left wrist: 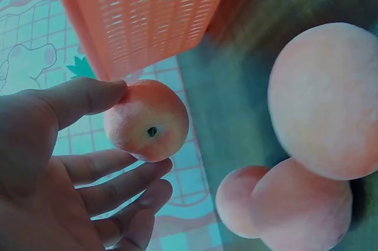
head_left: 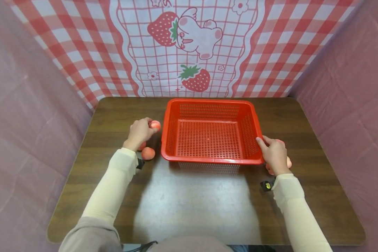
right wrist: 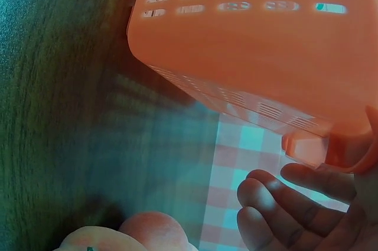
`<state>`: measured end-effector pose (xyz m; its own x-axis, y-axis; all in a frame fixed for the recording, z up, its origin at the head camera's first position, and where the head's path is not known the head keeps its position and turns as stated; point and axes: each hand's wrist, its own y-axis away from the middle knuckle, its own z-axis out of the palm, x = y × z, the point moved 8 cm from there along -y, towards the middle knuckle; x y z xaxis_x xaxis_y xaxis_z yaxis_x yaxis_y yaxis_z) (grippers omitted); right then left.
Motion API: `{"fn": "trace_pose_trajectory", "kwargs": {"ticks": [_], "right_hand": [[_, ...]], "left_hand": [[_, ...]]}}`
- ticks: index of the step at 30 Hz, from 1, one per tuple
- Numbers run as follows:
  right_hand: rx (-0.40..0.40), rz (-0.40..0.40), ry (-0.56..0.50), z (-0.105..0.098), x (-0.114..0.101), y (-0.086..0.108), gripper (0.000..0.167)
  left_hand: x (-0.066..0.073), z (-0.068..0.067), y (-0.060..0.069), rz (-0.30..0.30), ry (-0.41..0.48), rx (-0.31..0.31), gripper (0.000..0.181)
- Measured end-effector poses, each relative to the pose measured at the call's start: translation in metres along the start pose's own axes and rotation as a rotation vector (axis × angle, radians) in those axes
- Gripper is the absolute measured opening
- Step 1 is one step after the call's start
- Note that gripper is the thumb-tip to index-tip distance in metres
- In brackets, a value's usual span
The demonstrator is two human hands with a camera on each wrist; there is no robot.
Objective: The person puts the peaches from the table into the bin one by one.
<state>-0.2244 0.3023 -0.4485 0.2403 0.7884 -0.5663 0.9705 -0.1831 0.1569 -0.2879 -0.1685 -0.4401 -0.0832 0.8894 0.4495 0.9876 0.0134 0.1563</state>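
A red perforated basket (head_left: pixel 208 160) stands on the table with nothing in it. Left of it, my left hand (head_left: pixel 139 133) pinches a peach (head_left: pixel 155 125) between thumb and fingers; the left wrist view shows this peach (left wrist: pixel 147 122) held at the hand's (left wrist: pixel 88 162) fingertips, off the table. Other peaches (head_left: pixel 148 153) lie beside that wrist. My right hand (head_left: pixel 274 154) grips the basket's right rim, thumb on top; in the right wrist view its fingers (right wrist: pixel 283 204) curl below the rim of the basket (right wrist: pixel 248 44). Several peaches (head_left: pixel 289 162) lie partly hidden under and beside this hand.
The wooden table (head_left: pixel 315 210) reaches past the basket on both sides. A checkered cloth (head_left: pixel 264 52) with strawberry pictures hangs behind it, and pink curtains (head_left: pixel 349 87) hang at both sides. Dark wrist cameras (head_left: pixel 266 186) sit at both wrists.
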Motion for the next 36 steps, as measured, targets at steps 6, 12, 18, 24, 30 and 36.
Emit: {"fn": "trace_pose_trajectory", "kwargs": {"ticks": [6, 12, 18, 24, 30, 36], "right_hand": [[0.015, 0.007, -0.023, 0.0, 0.002, 0.001, 0.069], [0.058, -0.025, -0.001, -0.001, 0.0, 0.002, 0.065], [0.077, -0.061, 0.018, -0.002, -0.002, 0.001, 0.063], [0.072, -0.06, 0.022, -0.001, -0.003, 0.001, 0.061], [0.03, -0.003, -0.005, 0.002, -0.001, 0.001, 0.063], [0.056, 0.011, 0.009, 0.001, -0.001, 0.001, 0.061]], "left_hand": [[0.002, -0.014, -0.002, 0.005, 0.006, 0.076, 0.055], [0.007, -0.023, -0.003, 0.017, 0.056, 0.125, 0.055], [0.02, -0.035, -0.002, 0.073, 0.093, 0.188, 0.055], [0.038, -0.042, -0.003, 0.116, 0.127, 0.201, 0.055], [0.052, -0.043, -0.005, 0.128, 0.15, 0.212, 0.056], [0.065, -0.037, -0.008, 0.122, 0.203, 0.218, 0.061]]}}
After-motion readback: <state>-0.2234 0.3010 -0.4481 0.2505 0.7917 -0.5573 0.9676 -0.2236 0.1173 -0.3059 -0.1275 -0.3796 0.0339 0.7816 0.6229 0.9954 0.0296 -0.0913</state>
